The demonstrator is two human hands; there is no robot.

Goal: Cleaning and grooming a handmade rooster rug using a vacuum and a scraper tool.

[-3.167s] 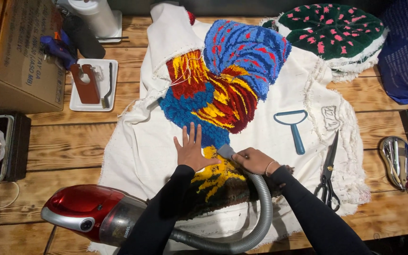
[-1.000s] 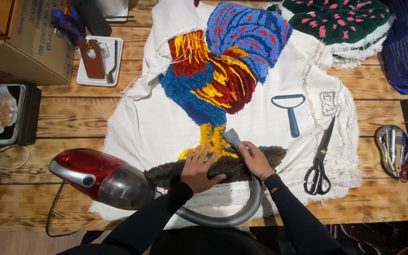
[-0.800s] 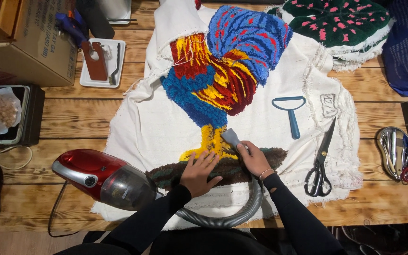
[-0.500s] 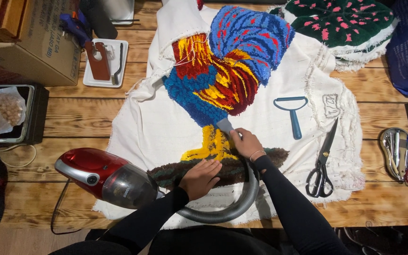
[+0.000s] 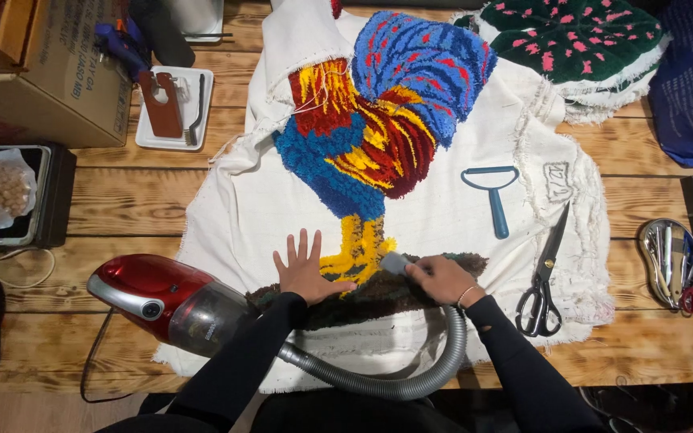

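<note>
Fingers of left hand splayed, released, flat on rug beside yellow legs. Right hand clenched round nozzle, near table's front edge. Hose loops along that edge to red vacuum, front left. Right: one scissors, one blue scraper. Bare cloth between them.

The rooster rug at frame centre is blue, red and yellow with a brown base, tufted on white cloth. The vacuum at lower left is red with a grey hose. At upper right lies a dark green rug with pink spots. The worktop is light wood.
</note>
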